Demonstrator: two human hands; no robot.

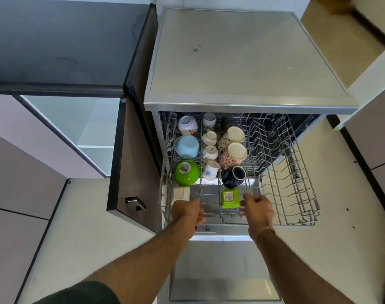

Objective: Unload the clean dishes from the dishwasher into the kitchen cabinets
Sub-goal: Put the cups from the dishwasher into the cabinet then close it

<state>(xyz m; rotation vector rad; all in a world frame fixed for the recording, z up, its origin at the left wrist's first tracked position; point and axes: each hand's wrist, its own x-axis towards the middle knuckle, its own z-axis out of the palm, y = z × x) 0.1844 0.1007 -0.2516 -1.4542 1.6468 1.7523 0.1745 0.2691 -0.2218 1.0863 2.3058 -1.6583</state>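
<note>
Gripping the front wire of the rack [292, 223] with the left hand [187, 212], fingers curled over it. Gripping the same wire with the right hand [258, 210] too, fingers curled round it, a little way along. Nothing else held in either hand.

Just past the right hand: a green square cup [230, 198], upside down, with a sticker on it. Behind that, a dark blue mug [233, 176], then two patterned mugs [234, 155], both tilted. Down the middle row, small white cups [210, 150] in a line. Down the left row, a green bowl [186, 173] with a sticker, a light blue bowl [186, 147] and a white flowered bowl [187, 125], all bottoms up. On the right side of the rack, only bare wires.

Looks like the step of sliding the rack out over the open dishwasher door [220, 270], with most of the unloading not yet done. To do it well: pull with both hands the same, slow and straight, so no wobble and no clinking. Go softly near the end of the slide, no hard bump. Watch the tilted mugs, likely the first to roll and knock. Then let go and lift the near things first, starting with the green square cup.

Off to the left, near the dishwasher, an open cabinet [77, 128] with pale shelves, probably a good home for the dishes.
</note>
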